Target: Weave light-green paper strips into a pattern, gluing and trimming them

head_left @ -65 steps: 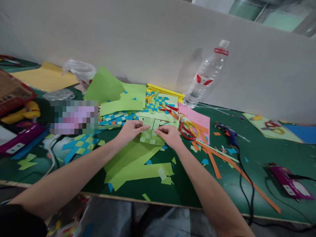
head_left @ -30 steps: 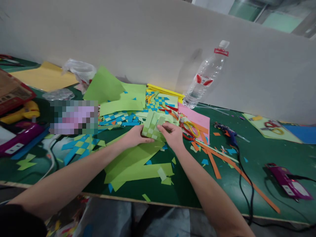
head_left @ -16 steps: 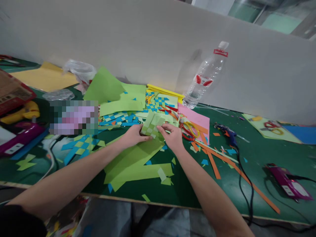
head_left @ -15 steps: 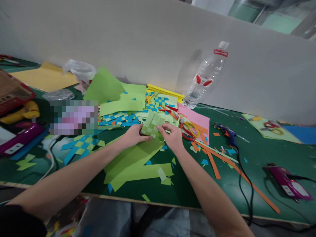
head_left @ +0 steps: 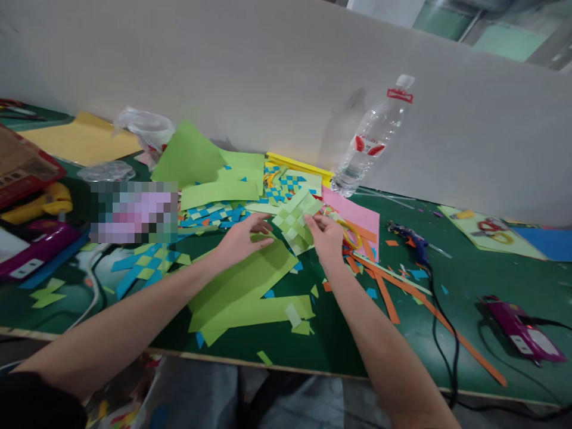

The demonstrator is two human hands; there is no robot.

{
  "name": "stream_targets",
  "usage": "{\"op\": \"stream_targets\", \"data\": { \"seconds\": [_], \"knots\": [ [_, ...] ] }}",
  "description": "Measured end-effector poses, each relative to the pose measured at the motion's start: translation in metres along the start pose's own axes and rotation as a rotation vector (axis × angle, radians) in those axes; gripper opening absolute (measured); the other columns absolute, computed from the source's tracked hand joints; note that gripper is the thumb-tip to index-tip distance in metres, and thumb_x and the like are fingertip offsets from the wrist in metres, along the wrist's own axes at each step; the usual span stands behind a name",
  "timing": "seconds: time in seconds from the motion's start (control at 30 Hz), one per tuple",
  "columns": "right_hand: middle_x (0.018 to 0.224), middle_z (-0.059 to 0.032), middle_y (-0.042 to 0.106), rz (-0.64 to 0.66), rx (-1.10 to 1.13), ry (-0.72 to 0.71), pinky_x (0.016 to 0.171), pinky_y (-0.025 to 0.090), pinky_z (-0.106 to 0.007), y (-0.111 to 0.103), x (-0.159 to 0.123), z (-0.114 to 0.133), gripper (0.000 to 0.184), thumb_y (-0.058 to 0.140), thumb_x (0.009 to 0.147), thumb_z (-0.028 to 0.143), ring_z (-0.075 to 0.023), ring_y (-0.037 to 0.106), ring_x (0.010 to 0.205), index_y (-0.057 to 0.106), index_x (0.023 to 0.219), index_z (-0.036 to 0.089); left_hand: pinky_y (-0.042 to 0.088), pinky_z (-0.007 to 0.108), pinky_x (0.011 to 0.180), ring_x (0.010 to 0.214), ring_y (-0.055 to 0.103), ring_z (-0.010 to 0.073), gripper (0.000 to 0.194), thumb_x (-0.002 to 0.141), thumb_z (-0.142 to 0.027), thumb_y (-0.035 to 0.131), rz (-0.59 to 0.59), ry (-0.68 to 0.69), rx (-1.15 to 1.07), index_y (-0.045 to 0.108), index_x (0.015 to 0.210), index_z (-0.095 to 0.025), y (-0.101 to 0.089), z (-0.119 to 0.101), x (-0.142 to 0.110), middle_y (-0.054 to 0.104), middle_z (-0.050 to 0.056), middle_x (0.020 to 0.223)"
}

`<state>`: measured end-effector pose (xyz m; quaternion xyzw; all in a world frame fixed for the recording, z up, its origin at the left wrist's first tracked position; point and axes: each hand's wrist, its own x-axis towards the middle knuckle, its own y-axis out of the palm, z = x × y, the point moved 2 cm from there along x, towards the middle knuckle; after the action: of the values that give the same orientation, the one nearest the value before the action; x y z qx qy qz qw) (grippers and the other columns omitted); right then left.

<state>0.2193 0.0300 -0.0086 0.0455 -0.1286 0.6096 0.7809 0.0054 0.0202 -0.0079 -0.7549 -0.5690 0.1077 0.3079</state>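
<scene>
My right hand (head_left: 326,235) pinches the right edge of a small woven paper mat (head_left: 295,220) in light and darker green checks. The mat is tilted above the table. Just to its left, my left hand (head_left: 245,238) is empty, its fingers apart and curved. Beneath my left hand lie green paper sheets (head_left: 241,274), with a green strip (head_left: 263,313) nearer the table edge. Scissors with yellow and red handles (head_left: 351,235) lie behind my right hand, partly hidden by it. Blue-and-green woven pieces (head_left: 214,213) are heaped behind my hands.
A tilted clear bottle (head_left: 369,143) leans at the wall. On the right lie a blue glue gun (head_left: 415,244) with a black cord, orange paper strips (head_left: 447,322) and a purple power box (head_left: 521,328). A yellow-handled tool (head_left: 40,202) and another purple box (head_left: 40,250) are at left.
My left hand has let go of the woven mat and drawn back left, fingers opening. My right hand has moved slightly right with the mat, which is now turned and shows more of its face.
</scene>
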Motion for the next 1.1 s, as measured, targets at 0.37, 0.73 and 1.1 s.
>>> {"op": "stream_targets", "data": {
  "seconds": [0.37,0.73,1.1],
  "knots": [
    [0.069,-0.0005,0.067,-0.123,0.123,0.047,0.067,0.046,-0.027,-0.008,0.011,-0.013,0.035,0.074,0.064,0.050,-0.0148,0.059,0.069,0.070,0.073,0.017,0.020,0.050,0.113,0.134,0.035,0.0327,0.084,0.070,-0.074,0.058,0.304,0.364,0.546,0.045,0.136,-0.024,0.014,0.000,-0.010,0.046,0.011,0.141],
    [0.071,-0.0013,0.068,-0.086,0.142,0.069,0.069,0.047,-0.028,-0.006,0.010,-0.016,0.035,0.075,0.063,0.050,-0.0147,0.059,0.068,0.070,0.073,0.017,0.023,0.050,0.114,0.140,0.027,0.0317,0.079,0.078,-0.065,0.057,0.130,0.326,0.636,0.036,0.141,-0.022,0.000,0.009,-0.001,0.036,0.014,0.148],
    [0.073,-0.0016,0.068,-0.060,0.122,0.076,0.070,0.048,-0.029,-0.005,0.009,-0.017,0.039,0.074,0.062,0.052,-0.0155,0.060,0.070,0.070,0.076,0.016,0.020,0.053,0.112,0.130,0.040,0.0331,0.072,0.081,-0.063,0.055,0.016,0.183,0.753,0.044,0.135,-0.016,-0.006,0.015,-0.001,0.048,0.017,0.138]
  ]
}}
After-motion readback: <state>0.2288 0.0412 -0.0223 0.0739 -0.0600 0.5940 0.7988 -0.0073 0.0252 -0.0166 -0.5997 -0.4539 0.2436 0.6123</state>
